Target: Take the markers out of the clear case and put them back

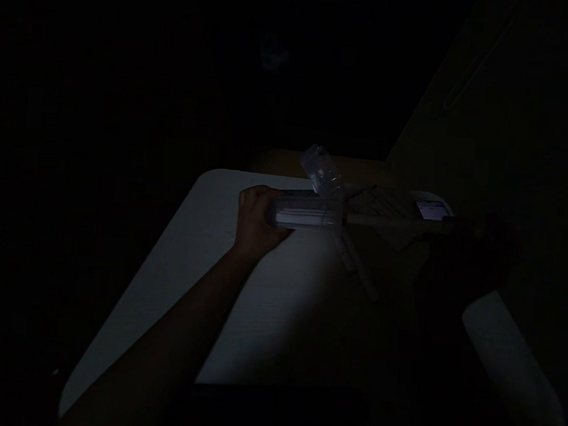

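The picture is very dark. My left hand (257,221) is closed round a clear plastic case (308,215) lying on its side, with several long white pen-like sticks inside. Its clear flap (322,170) sticks up at the right end. My right hand (475,259) is deep in shadow; its fingers seem wrapped round the far end of a long, pale marker pen (395,223). The pen's orange-and-dark tip points left, at the right end of the case. Two slim white sticks (363,270) like pens lie on the table below it.
A white table (268,303) with rounded corners lies under both hands, its right part in shadow. A phone with a lit screen (432,210) is at the back right. A dim patterned sheet or packet (382,203) lies left of the phone. A dark edge crosses the front.
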Demonstrator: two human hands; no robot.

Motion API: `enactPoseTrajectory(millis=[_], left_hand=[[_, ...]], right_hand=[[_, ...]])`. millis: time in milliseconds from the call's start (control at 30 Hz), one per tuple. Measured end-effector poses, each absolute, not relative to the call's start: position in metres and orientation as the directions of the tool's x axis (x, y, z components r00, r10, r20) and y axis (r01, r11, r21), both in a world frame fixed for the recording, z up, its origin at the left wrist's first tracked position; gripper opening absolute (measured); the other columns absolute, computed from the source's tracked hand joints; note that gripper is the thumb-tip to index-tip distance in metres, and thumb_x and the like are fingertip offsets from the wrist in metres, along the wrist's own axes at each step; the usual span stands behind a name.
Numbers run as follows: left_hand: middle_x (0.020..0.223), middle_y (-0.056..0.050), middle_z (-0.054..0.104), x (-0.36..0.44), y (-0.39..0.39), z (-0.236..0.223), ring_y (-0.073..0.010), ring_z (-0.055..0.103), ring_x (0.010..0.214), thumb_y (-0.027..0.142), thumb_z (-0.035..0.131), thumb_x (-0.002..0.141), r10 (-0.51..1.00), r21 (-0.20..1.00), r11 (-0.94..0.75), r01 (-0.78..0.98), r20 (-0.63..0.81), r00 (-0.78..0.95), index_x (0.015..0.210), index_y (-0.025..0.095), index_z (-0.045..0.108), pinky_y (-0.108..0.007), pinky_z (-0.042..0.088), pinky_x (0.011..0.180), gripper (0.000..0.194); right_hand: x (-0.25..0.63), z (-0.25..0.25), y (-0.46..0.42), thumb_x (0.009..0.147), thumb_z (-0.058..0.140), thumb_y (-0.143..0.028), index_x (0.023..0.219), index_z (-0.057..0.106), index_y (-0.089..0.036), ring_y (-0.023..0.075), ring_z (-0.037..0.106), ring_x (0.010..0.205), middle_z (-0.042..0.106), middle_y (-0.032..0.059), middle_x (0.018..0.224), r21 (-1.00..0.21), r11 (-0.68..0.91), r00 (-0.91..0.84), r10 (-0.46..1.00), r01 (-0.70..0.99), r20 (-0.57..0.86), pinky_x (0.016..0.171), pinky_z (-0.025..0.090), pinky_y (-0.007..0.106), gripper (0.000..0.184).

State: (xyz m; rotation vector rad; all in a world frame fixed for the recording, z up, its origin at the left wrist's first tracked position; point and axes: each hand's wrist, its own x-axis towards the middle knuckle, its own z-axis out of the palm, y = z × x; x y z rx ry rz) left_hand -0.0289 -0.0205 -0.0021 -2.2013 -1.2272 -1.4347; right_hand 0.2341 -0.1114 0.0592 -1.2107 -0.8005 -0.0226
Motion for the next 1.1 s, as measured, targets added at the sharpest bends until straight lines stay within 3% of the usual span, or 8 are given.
enactPoseTrajectory(millis=[167,367,500,700,867,1100], left_hand=[[0.103,-0.006,0.057,-0.029,-0.021,0.0,-0.0254,0.053,0.1,0.036,0.076,0.058,0.522,0.23,-0.615,0.755,0.835,0.171,0.106,0.022,0.053,-0.04,0.042,0.086,0.055],[0.105,-0.008,0.056,-0.029,-0.022,0.0,-0.0266,0.052,0.102,0.035,0.075,0.059,0.536,0.251,-0.611,0.751,0.829,0.159,0.108,0.022,0.052,-0.042,0.042,0.087,0.055],[0.106,-0.008,0.056,-0.029,-0.022,0.0,-0.0284,0.052,0.103,0.035,0.076,0.058,0.571,0.261,-0.598,0.758,0.802,0.175,0.109,0.023,0.051,-0.044,0.041,0.089,0.058],[0.107,-0.008,0.056,-0.029,-0.022,-0.001,-0.0277,0.052,0.103,0.034,0.075,0.059,0.569,0.257,-0.584,0.77,0.806,0.163,0.11,0.024,0.051,-0.043,0.041,0.089,0.058],[0.106,-0.008,0.056,-0.029,-0.022,-0.001,-0.0277,0.051,0.104,0.039,0.077,0.058,0.563,0.259,-0.594,0.762,0.81,0.163,0.11,0.024,0.051,-0.043,0.041,0.088,0.061],[0.104,-0.007,0.057,-0.028,-0.023,0.002,-0.0264,0.052,0.101,0.049,0.075,0.06,0.551,0.253,-0.592,0.765,0.82,0.156,0.107,0.022,0.053,-0.042,0.042,0.087,0.058]], right_hand=[[0.232,0.061,-0.112,0.086,0.052,-0.029,0.11,0.058,-0.008,0.017,0.057,0.099,0.056,0.0133,0.11,-0.818,0.228,0.71,0.411,0.528,0.572,0.085,0.052,0.036,0.032],[0.229,0.053,-0.111,0.089,0.048,-0.034,0.109,0.06,-0.014,0.0141,0.062,0.07,0.063,0.0067,0.089,-0.811,0.259,0.665,0.47,0.525,0.581,0.06,0.053,0.03,0.031],[0.225,0.049,-0.112,0.089,0.049,-0.034,0.108,0.063,-0.017,0.0175,0.065,0.083,0.065,0.0072,0.094,-0.774,0.253,0.618,0.482,0.581,0.621,0.067,0.055,0.032,0.029],[0.224,0.037,-0.11,0.091,0.048,-0.037,0.119,0.06,-0.015,0.0148,0.064,0.075,0.066,0.0052,0.092,-0.823,0.314,0.595,0.575,0.474,0.562,0.068,0.054,0.033,0.037],[0.225,0.028,-0.106,0.092,0.045,-0.04,0.119,0.06,-0.017,0.018,0.063,0.092,0.066,0.0052,0.091,-0.766,0.267,0.509,0.615,0.585,0.603,0.083,0.051,0.039,0.039],[0.21,0.024,-0.107,0.089,0.044,-0.051,0.117,0.061,-0.019,0.0181,0.065,0.086,0.069,0.0058,0.09,-0.817,0.25,0.435,0.746,0.519,0.505,0.076,0.053,0.037,0.046]])
